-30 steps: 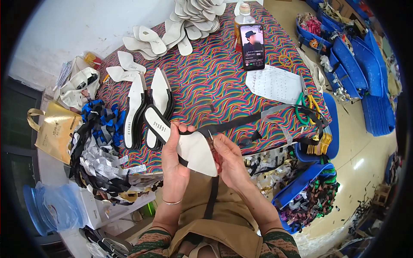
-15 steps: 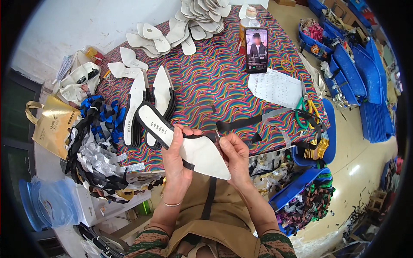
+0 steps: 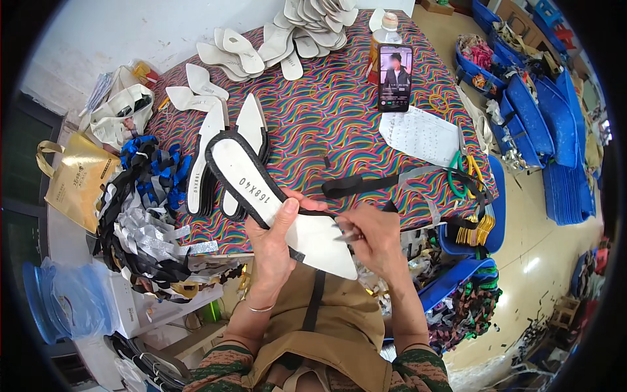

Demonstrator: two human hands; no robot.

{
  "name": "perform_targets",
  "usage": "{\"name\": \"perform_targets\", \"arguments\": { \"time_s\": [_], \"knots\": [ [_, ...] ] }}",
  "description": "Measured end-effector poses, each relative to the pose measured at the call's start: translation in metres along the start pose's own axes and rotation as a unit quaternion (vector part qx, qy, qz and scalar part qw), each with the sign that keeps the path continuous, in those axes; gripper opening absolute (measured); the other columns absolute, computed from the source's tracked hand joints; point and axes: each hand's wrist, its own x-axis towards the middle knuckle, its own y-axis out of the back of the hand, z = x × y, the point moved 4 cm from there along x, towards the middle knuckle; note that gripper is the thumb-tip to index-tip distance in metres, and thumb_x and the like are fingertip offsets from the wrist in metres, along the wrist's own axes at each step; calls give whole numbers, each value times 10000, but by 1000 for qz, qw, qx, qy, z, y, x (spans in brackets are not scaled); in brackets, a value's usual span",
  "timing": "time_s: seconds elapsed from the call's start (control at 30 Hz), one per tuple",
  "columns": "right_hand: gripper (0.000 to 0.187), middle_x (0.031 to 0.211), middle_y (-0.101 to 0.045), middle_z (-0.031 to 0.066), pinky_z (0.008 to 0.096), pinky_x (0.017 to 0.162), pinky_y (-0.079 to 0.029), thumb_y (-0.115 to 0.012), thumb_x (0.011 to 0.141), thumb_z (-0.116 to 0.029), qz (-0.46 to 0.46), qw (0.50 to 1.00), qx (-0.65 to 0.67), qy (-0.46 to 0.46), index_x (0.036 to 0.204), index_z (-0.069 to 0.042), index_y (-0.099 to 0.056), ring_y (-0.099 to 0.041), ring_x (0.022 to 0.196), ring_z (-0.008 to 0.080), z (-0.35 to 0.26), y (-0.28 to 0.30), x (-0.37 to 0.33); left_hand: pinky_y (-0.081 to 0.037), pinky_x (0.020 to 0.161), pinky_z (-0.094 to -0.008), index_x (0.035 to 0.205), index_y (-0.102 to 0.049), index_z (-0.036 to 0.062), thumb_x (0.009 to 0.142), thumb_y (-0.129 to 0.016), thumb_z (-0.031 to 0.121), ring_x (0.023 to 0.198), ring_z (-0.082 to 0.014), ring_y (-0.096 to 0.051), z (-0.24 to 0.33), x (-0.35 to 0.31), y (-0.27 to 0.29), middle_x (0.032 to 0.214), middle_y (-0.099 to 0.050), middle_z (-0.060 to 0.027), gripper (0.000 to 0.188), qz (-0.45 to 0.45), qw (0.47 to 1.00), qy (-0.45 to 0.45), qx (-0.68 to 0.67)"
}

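My left hand point(image 3: 274, 245) is closed round the waist of a white pointed shoe insole point(image 3: 245, 178), thumb on top. Black binding edges its heel end, and the point aims down to the right. Over the pointed half, my right hand point(image 3: 375, 238) is closed on small metal snips point(image 3: 348, 233), tips at the insole's upper edge. The fingers hide most of the snips. A loose black strip point(image 3: 359, 185) lies on the table just beyond. Behind the held insole lie two stacks of similar black-edged insoles point(image 3: 208, 153), point(image 3: 250, 129).
A patterned cloth covers the table point(image 3: 313, 117). White insoles point(image 3: 238, 52) are piled at the back. A phone point(image 3: 395, 78) leans on a bottle point(image 3: 389, 29), near a paper sheet point(image 3: 421, 134) and green-yellow-handled scissors point(image 3: 457, 175). Strip scraps point(image 3: 147, 215) hang at left; blue bins point(image 3: 532, 121) stand right.
My right hand has moved slightly right and turned, and the snips now show over the insole. The insole's heel end has swung up a little.
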Motion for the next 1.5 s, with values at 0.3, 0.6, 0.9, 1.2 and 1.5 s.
{"name": "perform_targets", "arguments": {
  "time_s": [0.3,0.6,0.9,1.2,1.5],
  "knots": [
    [66,588,-465,80,288,476,-348,-635,833,-11,-28,952,215,-215,792,26,-599,-460,481,171,-1,-9,-6,-567,788,-483,1016,-578,-38,911,-583,37,827,-345,-693,-8,-1,9,834,-674,-194,129,-75,996,-18,-51],
    [308,570,-329,62,310,468,-265,-665,857,-64,-99,968,130,-193,669,17,-436,-287,527,126,0,-10,-9,-588,761,-399,1054,-597,-62,873,-586,-52,881,-321,-700,-13,-4,7,921,-693,-223,181,-84,996,20,-36],
    [326,560,-342,-32,263,469,-239,-681,832,-25,-27,952,168,-256,632,-19,-425,-288,558,49,-7,-11,-17,-567,846,-427,1199,-498,-58,836,-606,-91,963,-307,-682,-10,-2,2,1019,-674,-213,380,-192,980,46,-6],
    [329,558,-409,-27,260,477,-277,-666,850,-31,-5,947,179,-268,621,-27,-431,-329,532,63,10,-30,-75,-582,704,-380,1010,-611,-60,923,-579,23,749,-251,-691,-30,-10,9,833,-683,-162,124,-171,982,79,-31],
    [308,575,-460,-14,265,495,-291,-592,907,-147,32,945,228,-235,653,9,-513,-373,536,76,20,-7,-53,-537,657,-279,1011,-609,-19,914,-629,84,743,-142,-672,-38,-29,17,826,-708,-113,142,-218,964,79,129]
  ]
}}
